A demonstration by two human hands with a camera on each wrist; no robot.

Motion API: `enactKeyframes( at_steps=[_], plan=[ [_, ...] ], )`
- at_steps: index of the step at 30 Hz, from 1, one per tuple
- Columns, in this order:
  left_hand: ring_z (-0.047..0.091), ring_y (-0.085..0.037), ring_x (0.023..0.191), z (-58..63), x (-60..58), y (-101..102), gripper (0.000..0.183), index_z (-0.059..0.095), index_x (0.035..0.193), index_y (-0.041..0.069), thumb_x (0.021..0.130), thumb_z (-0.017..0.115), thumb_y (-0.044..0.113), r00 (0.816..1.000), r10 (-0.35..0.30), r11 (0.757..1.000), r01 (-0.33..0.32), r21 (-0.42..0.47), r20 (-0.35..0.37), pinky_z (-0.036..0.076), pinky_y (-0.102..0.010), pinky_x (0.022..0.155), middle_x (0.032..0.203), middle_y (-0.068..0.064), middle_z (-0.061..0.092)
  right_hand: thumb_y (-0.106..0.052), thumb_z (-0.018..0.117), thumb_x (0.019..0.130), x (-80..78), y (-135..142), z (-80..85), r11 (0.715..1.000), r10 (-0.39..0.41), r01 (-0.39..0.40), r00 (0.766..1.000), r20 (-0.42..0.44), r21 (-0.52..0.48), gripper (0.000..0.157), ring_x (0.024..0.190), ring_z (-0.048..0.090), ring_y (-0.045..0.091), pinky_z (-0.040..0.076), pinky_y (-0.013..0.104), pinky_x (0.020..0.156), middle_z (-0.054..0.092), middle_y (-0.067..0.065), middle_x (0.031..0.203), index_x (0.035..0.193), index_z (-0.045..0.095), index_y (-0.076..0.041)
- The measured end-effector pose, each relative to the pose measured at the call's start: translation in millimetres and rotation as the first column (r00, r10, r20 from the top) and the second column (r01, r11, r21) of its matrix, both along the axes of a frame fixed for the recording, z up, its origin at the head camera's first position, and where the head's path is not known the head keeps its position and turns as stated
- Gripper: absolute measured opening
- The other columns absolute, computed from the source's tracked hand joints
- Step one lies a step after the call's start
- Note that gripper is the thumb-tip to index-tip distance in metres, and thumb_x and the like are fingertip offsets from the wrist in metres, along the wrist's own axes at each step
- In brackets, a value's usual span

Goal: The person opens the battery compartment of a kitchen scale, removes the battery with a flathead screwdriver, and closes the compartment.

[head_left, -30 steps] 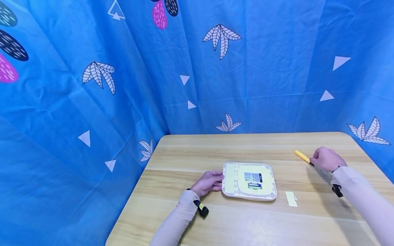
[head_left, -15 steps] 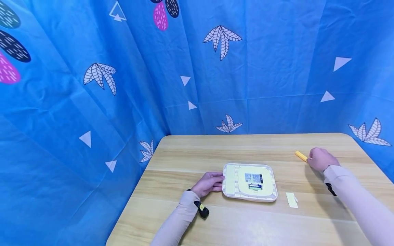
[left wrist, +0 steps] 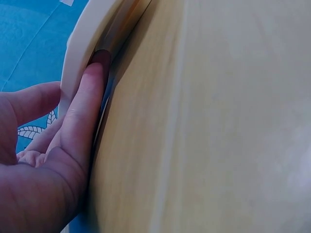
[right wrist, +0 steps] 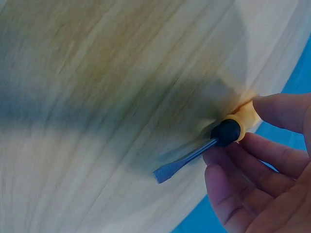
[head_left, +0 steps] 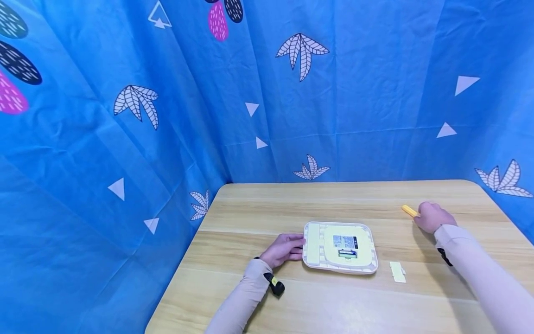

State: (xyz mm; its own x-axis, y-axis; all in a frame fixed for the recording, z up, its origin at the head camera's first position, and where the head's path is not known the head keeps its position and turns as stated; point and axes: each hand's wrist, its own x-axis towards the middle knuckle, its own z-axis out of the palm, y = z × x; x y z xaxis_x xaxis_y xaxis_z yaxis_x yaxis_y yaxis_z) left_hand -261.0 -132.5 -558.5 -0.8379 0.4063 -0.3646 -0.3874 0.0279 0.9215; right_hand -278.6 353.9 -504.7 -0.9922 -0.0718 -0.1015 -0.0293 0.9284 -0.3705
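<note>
On the table lies a white, rounded-rectangular battery-powered device (head_left: 314, 243), underside up. Its battery compartment (head_left: 347, 253) is uncovered, with a battery inside. My left hand (head_left: 283, 249) holds the device's left edge; in the left wrist view the thumb touches the white rim (left wrist: 77, 53) and fingers reach underneath. To the right, my right hand (head_left: 434, 217) pinches a flat-head screwdriver (head_left: 410, 210) by its yellow handle, thumb on one side and fingers on the other. The right wrist view shows its black collar (right wrist: 226, 133) and metal blade (right wrist: 182, 162), close over the tabletop.
A small pale battery cover (head_left: 397, 272) lies right of the device, between it and my right forearm. The wooden table (head_left: 258, 208) has a blue patterned curtain (head_left: 367, 93) behind it and along its left side.
My right hand has moved left onto the screwdriver's handle and taken hold of it; its black collar is now hidden in the head view. The left hand and device stay in place.
</note>
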Motion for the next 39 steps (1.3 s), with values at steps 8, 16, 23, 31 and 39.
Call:
enactKeyframes(
  at_steps=[8,16,23,31,39],
  plan=[
    [0.076,-0.013,0.080,1.3,0.8,3,0.046,0.054,0.143,-0.006,0.101,0.064,0.011,1.000,-0.006,1.000,0.006,-0.005,0.014,0.068,-0.032,0.083,0.108,-0.013,0.078,-0.011,0.063,0.093,0.4,-6,-1.9,1.000,0.006,-0.005,0.999,-0.053,0.018,0.017,0.066,0.053,0.025,0.048,0.039,0.053,0.063,0.015,0.076,0.093,0.067,0.006],
    [0.076,-0.012,0.078,1.5,2.5,6,0.045,0.055,0.142,-0.005,0.101,0.065,0.012,1.000,-0.004,1.000,0.004,-0.011,0.017,0.068,-0.031,0.082,0.105,-0.012,0.078,-0.004,0.063,0.091,0.0,-14,-5.2,1.000,0.025,-0.024,0.996,-0.081,0.010,0.011,0.065,0.055,0.025,0.050,0.045,0.054,0.066,0.016,0.076,0.085,0.070,0.003],
    [0.076,-0.012,0.078,1.3,2.4,5,0.046,0.055,0.142,-0.006,0.101,0.064,0.011,1.000,-0.007,1.000,0.007,-0.008,0.013,0.068,-0.032,0.083,0.106,-0.013,0.078,0.001,0.061,0.087,6.0,-25,0.2,0.998,0.062,-0.062,0.995,-0.073,0.001,0.021,0.077,0.066,0.036,0.058,0.057,0.065,0.071,0.030,0.095,0.103,0.070,0.012],
    [0.076,-0.012,0.080,1.7,2.2,5,0.044,0.055,0.142,-0.005,0.102,0.063,0.010,1.000,-0.014,1.000,0.014,-0.002,0.011,0.068,-0.032,0.083,0.112,-0.017,0.077,0.000,0.061,0.092,20.4,-49,13.7,0.988,0.099,-0.104,0.994,-0.050,-0.110,0.030,0.067,0.057,0.023,0.053,0.038,0.060,0.069,0.026,0.088,0.116,0.064,0.017],
    [0.076,-0.012,0.079,0.3,-0.2,3,0.045,0.055,0.143,-0.005,0.102,0.063,0.012,1.000,-0.008,1.000,0.008,-0.003,0.010,0.068,-0.032,0.083,0.108,-0.014,0.078,-0.002,0.062,0.095,31.6,-59,37.9,0.952,0.118,-0.130,0.991,-0.058,-0.277,0.036,0.080,0.067,0.027,0.060,0.030,0.064,0.068,0.026,0.092,0.117,0.055,0.025]
  ],
)
